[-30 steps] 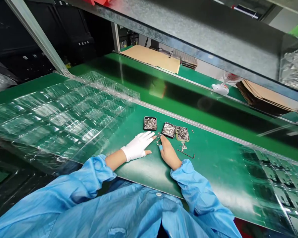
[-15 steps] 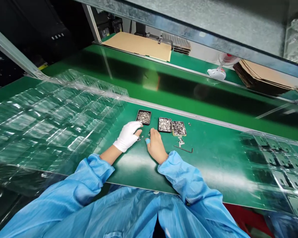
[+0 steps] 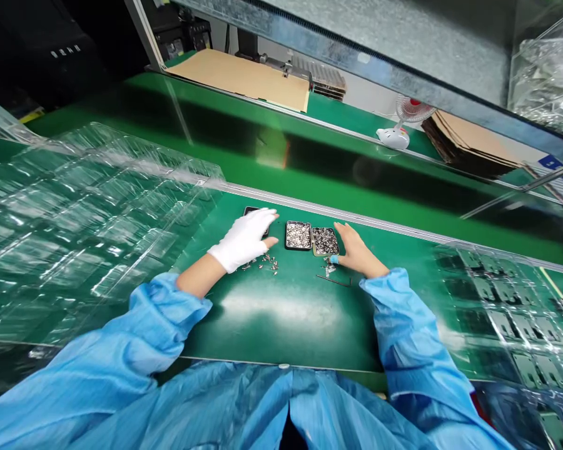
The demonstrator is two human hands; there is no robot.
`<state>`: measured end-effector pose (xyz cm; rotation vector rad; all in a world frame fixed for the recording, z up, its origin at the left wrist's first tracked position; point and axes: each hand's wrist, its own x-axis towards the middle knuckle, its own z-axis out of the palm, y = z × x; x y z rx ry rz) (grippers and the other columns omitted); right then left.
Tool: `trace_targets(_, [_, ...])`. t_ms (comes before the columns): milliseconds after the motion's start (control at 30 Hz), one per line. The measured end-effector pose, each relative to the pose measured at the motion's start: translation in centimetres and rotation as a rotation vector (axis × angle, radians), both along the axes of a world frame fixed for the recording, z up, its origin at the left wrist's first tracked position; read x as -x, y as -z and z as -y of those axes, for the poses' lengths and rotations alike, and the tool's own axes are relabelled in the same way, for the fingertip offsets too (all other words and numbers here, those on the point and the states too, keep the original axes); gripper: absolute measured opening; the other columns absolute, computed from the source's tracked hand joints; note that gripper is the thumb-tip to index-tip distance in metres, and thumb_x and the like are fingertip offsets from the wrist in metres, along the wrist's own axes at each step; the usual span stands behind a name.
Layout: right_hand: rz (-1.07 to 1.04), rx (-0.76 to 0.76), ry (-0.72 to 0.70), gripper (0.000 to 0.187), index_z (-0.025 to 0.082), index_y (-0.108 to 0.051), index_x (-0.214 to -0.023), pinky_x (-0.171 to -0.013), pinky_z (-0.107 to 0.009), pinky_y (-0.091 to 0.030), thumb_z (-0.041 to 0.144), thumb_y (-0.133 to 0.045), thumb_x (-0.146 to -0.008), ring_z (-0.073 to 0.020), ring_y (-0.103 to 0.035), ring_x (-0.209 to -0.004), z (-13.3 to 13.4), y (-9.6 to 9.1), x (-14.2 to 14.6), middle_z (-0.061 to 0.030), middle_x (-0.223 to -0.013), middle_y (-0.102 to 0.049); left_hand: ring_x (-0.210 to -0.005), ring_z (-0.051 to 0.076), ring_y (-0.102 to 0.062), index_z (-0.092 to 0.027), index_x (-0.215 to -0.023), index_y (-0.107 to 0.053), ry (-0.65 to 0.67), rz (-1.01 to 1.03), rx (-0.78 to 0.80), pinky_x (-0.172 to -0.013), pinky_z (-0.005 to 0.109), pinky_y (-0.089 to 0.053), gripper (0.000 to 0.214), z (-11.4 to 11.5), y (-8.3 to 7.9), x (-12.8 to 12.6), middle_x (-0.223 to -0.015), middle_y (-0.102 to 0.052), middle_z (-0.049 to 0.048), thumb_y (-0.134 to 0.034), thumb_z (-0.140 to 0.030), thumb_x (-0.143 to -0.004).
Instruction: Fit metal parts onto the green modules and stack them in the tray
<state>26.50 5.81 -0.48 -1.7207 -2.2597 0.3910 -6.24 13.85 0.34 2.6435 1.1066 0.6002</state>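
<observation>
My left hand (image 3: 244, 240), in a white glove, lies with fingers stretched out over the leftmost small black tray (image 3: 249, 211), mostly hiding it. A scatter of tiny metal parts (image 3: 263, 264) lies on the green mat just below that hand. My right hand (image 3: 356, 253), bare with a blue cot on the thumb, rests fingers apart beside the right tray (image 3: 325, 240) of silver parts. The middle tray (image 3: 298, 235) sits between the hands. A few loose parts (image 3: 329, 268) lie by the thumb. Both hands hold nothing.
Clear plastic blister trays (image 3: 84, 212) cover the bench on the left, and more with dark cells (image 3: 507, 312) on the right. A thin dark hex key (image 3: 334, 280) lies near the right wrist. Behind run a green conveyor (image 3: 309, 162), cardboard sheets (image 3: 244, 78) and a small white fan (image 3: 398, 128).
My right hand moved from the loose parts in the middle to the right side of the trays. My left hand slid forward onto the leftmost tray and opened flat. The view shifted.
</observation>
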Motion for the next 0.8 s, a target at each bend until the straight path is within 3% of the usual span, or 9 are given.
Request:
trace_targets(67, [0.034, 0.102, -0.059, 0.107, 0.015, -0.019, -0.151, -0.114, -0.053, -0.023, 0.032, -0.080, -0.065, -0.0375, -0.020, -0.141, -1.8, 0.0, 0.1, -0.0176, -0.152, -0.028, -0.139, 0.032, -0.032, -0.011, -0.138, -0.041, 0.101, -0.175, -0.004, -0.114, 0.044, -0.028, 0.074, -0.2, -1.1, -2.8, -0.148, -0.039, 0.0158, -0.066, -0.044, -0.076])
trace_targets(167, [0.065, 0.195, -0.040, 0.114, 0.012, -0.019, -0.151, -0.112, -0.054, -0.023, 0.034, -0.084, -0.060, -0.0394, -0.024, -0.139, -3.3, 0.1, 1.3, -0.0220, -0.148, -0.033, -0.137, 0.036, -0.032, -0.010, -0.140, -0.039, 0.175, -0.360, 0.010, -0.111, 0.045, -0.029, 0.090, -0.9, -1.2, -6.4, -0.147, -0.039, 0.0190, -0.073, -0.050, -0.067])
trace_targets(333, [0.037, 0.170, 0.060, 0.107, 0.018, -0.017, -0.152, -0.110, -0.060, -0.021, 0.040, -0.078, -0.067, -0.0387, -0.033, -0.135, -2.0, 0.5, 0.7, -0.0194, -0.145, -0.037, -0.130, 0.036, -0.042, -0.008, -0.138, -0.042, 0.228, -0.458, 0.020, -0.107, 0.045, -0.034, 0.086, -2.8, -0.1, -7.5, -0.136, -0.050, 0.0200, -0.074, -0.046, -0.067])
trace_targets(433, [-0.064, 0.152, 0.070, 0.104, 0.019, -0.014, -0.152, -0.113, -0.058, -0.019, 0.050, -0.072, -0.072, -0.0366, -0.025, -0.140, -1.3, 0.5, -1.0, -0.0166, -0.152, -0.028, -0.137, 0.036, -0.034, -0.010, -0.140, -0.039, 0.255, -0.482, 0.050, -0.112, 0.047, -0.029, 0.089, -3.4, -0.4, -6.4, -0.145, -0.042, 0.0189, -0.075, -0.045, -0.066])
trace_targets(500, [-0.165, 0.121, 0.108, 0.090, 0.017, -0.016, -0.152, -0.115, -0.052, -0.020, 0.056, -0.057, -0.082, -0.0317, -0.022, -0.142, -1.3, 0.5, -2.2, -0.0147, -0.155, -0.024, -0.139, 0.036, -0.030, -0.011, -0.142, -0.037, 0.254, -0.433, 0.048, -0.114, 0.048, -0.026, 0.088, -3.0, -1.2, -5.4, -0.148, -0.037, 0.0179, -0.072, -0.046, -0.069])
trace_targets(633, [-0.240, 0.149, 0.180, 0.064, 0.021, -0.024, -0.150, -0.116, -0.054, -0.020, 0.053, -0.031, -0.095, -0.0273, -0.032, -0.139, -0.9, 1.4, -3.5, -0.0111, -0.149, -0.037, -0.138, 0.029, -0.034, -0.013, -0.141, -0.038, 0.133, -0.175, 0.026, -0.115, 0.044, -0.029, 0.065, -0.8, -2.4, -1.4, -0.146, -0.042, 0.0145, -0.056, -0.037, -0.084])
trace_targets(700, [-0.266, 0.164, 0.183, 0.061, 0.022, -0.027, -0.149, -0.116, -0.053, -0.022, 0.052, -0.029, -0.096, -0.0259, -0.037, -0.137, 0.1, 2.2, -3.5, -0.0101, -0.146, -0.042, -0.136, 0.026, -0.039, -0.015, -0.138, -0.041, 0.035, -0.016, 0.052, -0.115, 0.042, -0.031, 0.054, 0.6, -1.9, 1.4, -0.143, -0.046, 0.0120, -0.048, -0.035, -0.088])
trace_targets(800, [-0.302, 0.121, 0.193, 0.062, 0.020, -0.029, -0.149, -0.115, -0.048, -0.027, 0.053, -0.030, -0.096, -0.0249, -0.038, -0.136, 2.7, 2.7, -3.4, -0.0109, -0.145, -0.043, -0.134, 0.026, -0.042, -0.014, -0.137, -0.042, -0.196, 0.195, 0.167, -0.113, 0.044, -0.034, 0.052, 2.7, 0.6, 5.2, -0.143, -0.045, 0.0133, -0.043, -0.037, -0.090])
